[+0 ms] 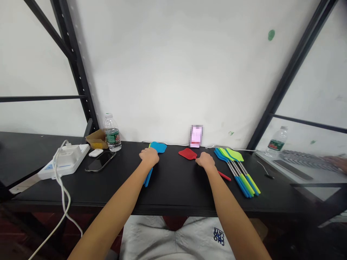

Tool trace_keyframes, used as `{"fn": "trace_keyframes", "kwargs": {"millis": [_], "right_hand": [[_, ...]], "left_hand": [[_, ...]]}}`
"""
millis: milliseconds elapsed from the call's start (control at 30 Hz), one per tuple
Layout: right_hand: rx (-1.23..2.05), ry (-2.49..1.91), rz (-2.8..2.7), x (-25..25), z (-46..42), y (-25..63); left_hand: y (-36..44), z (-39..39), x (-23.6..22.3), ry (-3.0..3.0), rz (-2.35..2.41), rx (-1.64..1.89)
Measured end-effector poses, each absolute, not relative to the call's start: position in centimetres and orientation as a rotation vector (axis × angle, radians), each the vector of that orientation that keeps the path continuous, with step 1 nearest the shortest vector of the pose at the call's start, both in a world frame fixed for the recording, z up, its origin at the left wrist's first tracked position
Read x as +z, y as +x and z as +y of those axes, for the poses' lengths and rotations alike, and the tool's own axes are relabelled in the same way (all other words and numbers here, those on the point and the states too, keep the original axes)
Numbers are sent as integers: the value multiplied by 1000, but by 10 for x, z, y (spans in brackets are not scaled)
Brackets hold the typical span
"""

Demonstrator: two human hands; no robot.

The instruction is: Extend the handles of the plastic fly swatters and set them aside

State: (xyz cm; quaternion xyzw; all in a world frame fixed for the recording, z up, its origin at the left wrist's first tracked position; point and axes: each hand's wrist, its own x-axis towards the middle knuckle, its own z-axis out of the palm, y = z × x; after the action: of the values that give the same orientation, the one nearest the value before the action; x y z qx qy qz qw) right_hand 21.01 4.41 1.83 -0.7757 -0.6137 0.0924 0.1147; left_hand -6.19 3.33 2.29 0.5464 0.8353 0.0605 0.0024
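Observation:
My left hand (pixel 149 157) is closed around the shafts of fly swatters. The blue head of one fly swatter (pixel 159 147) sticks out beyond the fingers, a sliver of yellow-green shows beside it, and blue handle ends come out below the wrist. With my right hand (pixel 205 160) I grip a red fly swatter (pixel 187 154) by its shaft. Its head points left, and its red handle shows to the right of my wrist. Further right, a bundle of blue and yellow-green fly swatters (pixel 232 155) lies fanned on the black table (pixel 173 191).
At the left are a white power strip (pixel 73 162) with cables, a white case (pixel 95 152), a dark phone (pixel 101 161), a cardboard box (pixel 97 139) and a water bottle (pixel 112 133). A blurred-out upright device (pixel 196 135) leans on the wall. Another person's hand (pixel 337 162) is at far right.

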Motion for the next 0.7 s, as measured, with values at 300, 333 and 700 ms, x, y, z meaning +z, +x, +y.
{"fn": "trace_keyframes", "kwargs": {"millis": [300,333,700], "right_hand": [[239,-2148,-2048,7,52,208],[227,-2120,-2085,7,52,207],[174,-1858,-2121,3,44,195]], "left_hand": [[-62,28,30,1765,2538,101],[-62,29,30,1770,2535,97],[-65,30,31,1781,2532,96]]}}
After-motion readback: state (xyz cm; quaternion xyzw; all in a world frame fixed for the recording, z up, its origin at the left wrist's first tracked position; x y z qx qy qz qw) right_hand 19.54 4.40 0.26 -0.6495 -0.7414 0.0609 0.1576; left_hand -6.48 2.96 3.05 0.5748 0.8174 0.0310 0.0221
